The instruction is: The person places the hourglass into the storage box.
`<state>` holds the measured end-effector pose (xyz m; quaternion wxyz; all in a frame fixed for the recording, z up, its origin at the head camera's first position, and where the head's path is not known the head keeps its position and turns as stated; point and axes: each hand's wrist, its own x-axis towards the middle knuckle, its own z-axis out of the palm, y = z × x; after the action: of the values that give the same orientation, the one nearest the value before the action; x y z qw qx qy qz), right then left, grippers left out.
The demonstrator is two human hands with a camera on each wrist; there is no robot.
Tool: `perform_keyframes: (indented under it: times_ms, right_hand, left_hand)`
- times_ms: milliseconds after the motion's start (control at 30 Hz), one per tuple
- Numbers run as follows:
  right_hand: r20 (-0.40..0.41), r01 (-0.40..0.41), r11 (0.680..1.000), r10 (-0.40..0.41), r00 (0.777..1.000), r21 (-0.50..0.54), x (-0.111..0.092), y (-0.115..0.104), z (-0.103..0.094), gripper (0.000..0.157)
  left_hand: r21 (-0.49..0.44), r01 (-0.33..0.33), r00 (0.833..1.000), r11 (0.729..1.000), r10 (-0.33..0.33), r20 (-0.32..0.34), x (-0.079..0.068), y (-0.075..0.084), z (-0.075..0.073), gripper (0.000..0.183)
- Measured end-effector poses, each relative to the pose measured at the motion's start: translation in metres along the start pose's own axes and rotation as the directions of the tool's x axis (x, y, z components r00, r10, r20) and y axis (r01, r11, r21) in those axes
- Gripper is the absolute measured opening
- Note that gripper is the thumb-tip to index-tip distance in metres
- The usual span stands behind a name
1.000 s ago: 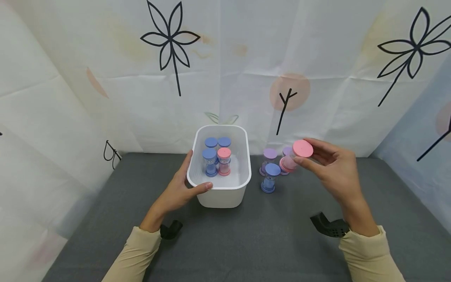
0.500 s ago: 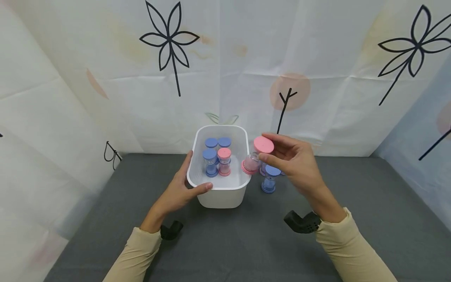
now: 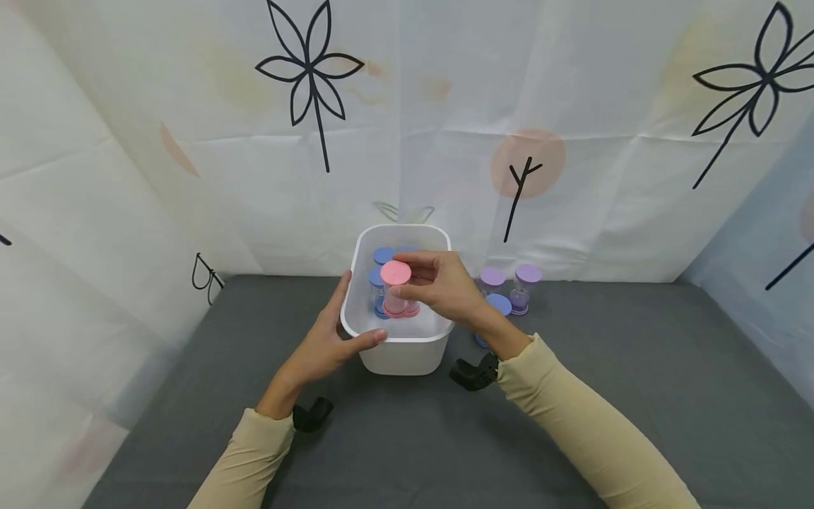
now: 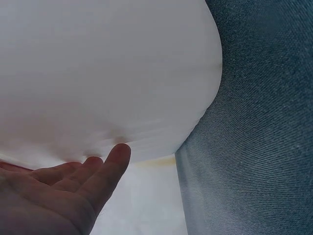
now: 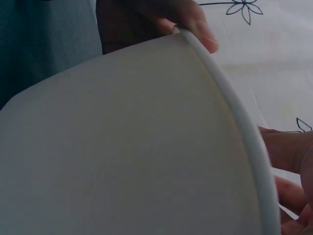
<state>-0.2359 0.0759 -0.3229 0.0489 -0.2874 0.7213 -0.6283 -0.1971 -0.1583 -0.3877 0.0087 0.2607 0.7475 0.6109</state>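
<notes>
My right hand [image 3: 448, 288] pinches a pink sand timer [image 3: 396, 273] between thumb and fingers, inside the outline of a white plastic bin [image 3: 402, 359]. It overlaps a second pink timer [image 3: 413, 309], mostly hidden behind it. Several blue sand timers [image 3: 384, 255] stand in the bin, partly covered by the hand. My left hand [image 3: 326, 345] holds the bin's near left corner, thumb over the front rim; in the left wrist view its fingers [image 4: 117, 155] lie against the outer wall. The right wrist view is mostly filled by the bin's wall [image 5: 132, 132], which hides the held timer.
Right of the bin, two purple sand timers [image 3: 528, 274] and a blue one [image 3: 499, 305], partly behind the right wrist, stand on the grey tabletop [image 3: 407, 445]. A patterned white cloth [image 3: 445, 170] hangs behind the table.
My right hand has carried the pink sand timer leftward from beside the purple timers to over the bin's interior. The left hand has stayed on the bin.
</notes>
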Motion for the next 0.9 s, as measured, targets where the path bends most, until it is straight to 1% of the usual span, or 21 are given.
perform_keyframes:
  times_ms: [100,200,367,500,700,800,900]
  right_hand:
    - [0.039,-0.019,1.000,0.020,0.999,-0.008,0.007,0.003,0.008,0.052]
    - [0.074,-0.058,0.998,0.060,0.995,-0.036,0.014,0.005,0.015,0.054]
    - [0.099,-0.124,0.982,0.139,0.985,-0.139,0.022,0.008,0.022,0.057]
    - [0.117,-0.175,0.967,0.199,0.973,-0.186,0.027,0.012,0.025,0.054]
    - [0.104,-0.227,0.940,0.260,0.960,-0.256,0.030,0.014,0.026,0.052]
    - [0.099,-0.244,0.926,0.282,0.954,-0.289,0.032,0.014,0.026,0.052]
    - [0.095,-0.266,0.917,0.306,0.947,-0.298,0.034,0.013,0.026,0.052]
  left_hand:
    - [-0.004,0.006,1.000,1.000,-0.006,-0.001,-0.001,0.000,0.000,0.107]
    - [-0.002,0.009,1.000,1.000,-0.009,0.002,-0.001,0.001,0.000,0.107]
    - [0.009,0.016,1.000,1.000,-0.016,0.004,-0.001,0.002,0.000,0.109]
    - [0.016,0.010,1.000,1.000,-0.010,0.006,-0.001,0.002,0.001,0.108]
    - [0.012,0.004,1.000,1.000,-0.005,0.008,-0.001,0.001,0.001,0.108]
    - [0.010,0.013,1.000,1.000,-0.013,0.006,-0.001,0.001,0.000,0.108]
    - [0.022,0.028,1.000,0.999,-0.028,0.004,-0.002,0.001,0.000,0.109]
